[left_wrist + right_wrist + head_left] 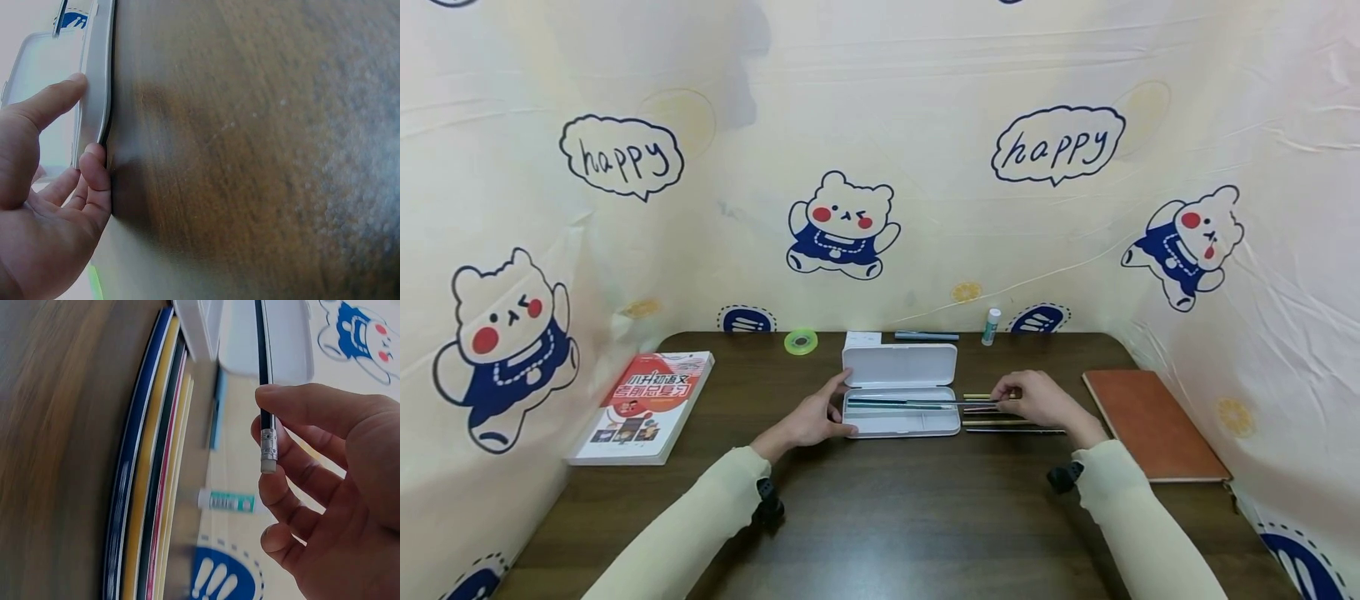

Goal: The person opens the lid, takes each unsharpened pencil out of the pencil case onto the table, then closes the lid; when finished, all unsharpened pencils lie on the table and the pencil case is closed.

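Observation:
A white pencil case (902, 427) lies on the table with its lid (900, 367) raised at the back. My left hand (808, 418) grips the left end of the case, thumb at the rim and fingers curled against the end wall (94, 94). Between thumb and fingertips, my right hand (1036, 398) pinches a dark pencil (267, 415) near its metal ferrule and white eraser. The pencil reaches leftward over the open case, where a green strip shows beneath it. Several more pencils (150, 469), blue, yellow, dark and red, lie side by side under the right hand.
A glue stick (991, 327), a blue pen-like stick (927, 336) and a green tape roll (801, 342) are along the table's back edge. At left lies a thick book (643, 408), at right a brown notebook (1153, 425). A patterned cloth surrounds the table.

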### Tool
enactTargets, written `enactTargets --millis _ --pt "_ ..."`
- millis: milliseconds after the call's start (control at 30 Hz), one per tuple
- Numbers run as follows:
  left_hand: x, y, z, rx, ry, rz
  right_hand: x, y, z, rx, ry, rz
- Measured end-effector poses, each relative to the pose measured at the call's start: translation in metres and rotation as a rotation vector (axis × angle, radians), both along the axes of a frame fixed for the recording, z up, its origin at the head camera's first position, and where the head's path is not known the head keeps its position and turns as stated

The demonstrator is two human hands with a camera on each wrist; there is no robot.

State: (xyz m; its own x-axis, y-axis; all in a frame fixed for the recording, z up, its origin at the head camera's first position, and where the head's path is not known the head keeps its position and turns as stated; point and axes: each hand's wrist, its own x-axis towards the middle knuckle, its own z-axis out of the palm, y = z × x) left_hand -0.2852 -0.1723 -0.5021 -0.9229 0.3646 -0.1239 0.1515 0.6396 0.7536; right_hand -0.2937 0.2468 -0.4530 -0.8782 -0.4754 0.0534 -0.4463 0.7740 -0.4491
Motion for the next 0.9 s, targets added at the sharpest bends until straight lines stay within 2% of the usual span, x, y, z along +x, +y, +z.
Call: enactTargets --millis 167,333,900 --pt "0.000 0.000 0.001 -0.005 -0.001 0.001 0.008 0.022 0.000 0.005 -0.003 -0.030" --pt "0.000 0.000 0.001 -0.006 -0.006 0.005 0.017 0.038 -0.001 0.004 -0.044 -0.065" --pt "0.002 0.000 0.001 -0.013 -0.003 0.001 0.031 0.079 -0.018 -0.009 -0.210 -0.068"
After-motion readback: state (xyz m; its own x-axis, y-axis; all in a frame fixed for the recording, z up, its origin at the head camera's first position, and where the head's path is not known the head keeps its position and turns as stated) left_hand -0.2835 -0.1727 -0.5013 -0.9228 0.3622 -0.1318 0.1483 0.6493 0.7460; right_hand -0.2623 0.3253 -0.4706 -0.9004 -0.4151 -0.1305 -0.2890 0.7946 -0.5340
